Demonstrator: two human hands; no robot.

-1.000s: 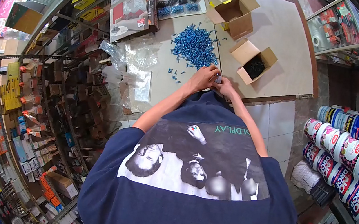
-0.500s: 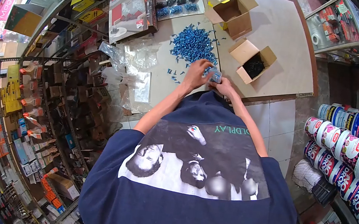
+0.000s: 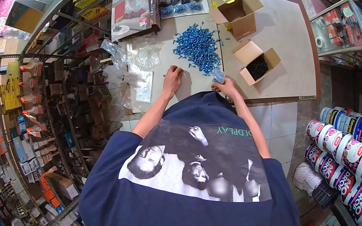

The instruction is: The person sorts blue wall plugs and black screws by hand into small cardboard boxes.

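A pile of blue screws (image 3: 197, 46) lies on the table in front of me. My right hand (image 3: 227, 88) is closed on a small clear plastic bag (image 3: 218, 75) with blue pieces inside, held near the pile's lower right edge. Left of the pile, my left hand (image 3: 172, 81) rests at the tabletop with its fingers curled together and pointing down. Its fingertips cover the spot where a few loose screws lay, so what they pinch is hidden.
An open carton (image 3: 257, 69) of black screws stands right of the pile, with another open carton (image 3: 240, 20) behind it. A Vinitex box (image 3: 131, 11), a tray of filled bags (image 3: 184, 4) and crumpled plastic (image 3: 145, 53) are at the left. Paint buckets (image 3: 339, 143) stand right.
My left hand has moved left and away from the bag, down to the loose screws beside the pile. My right hand still holds the bag in nearly the same place.
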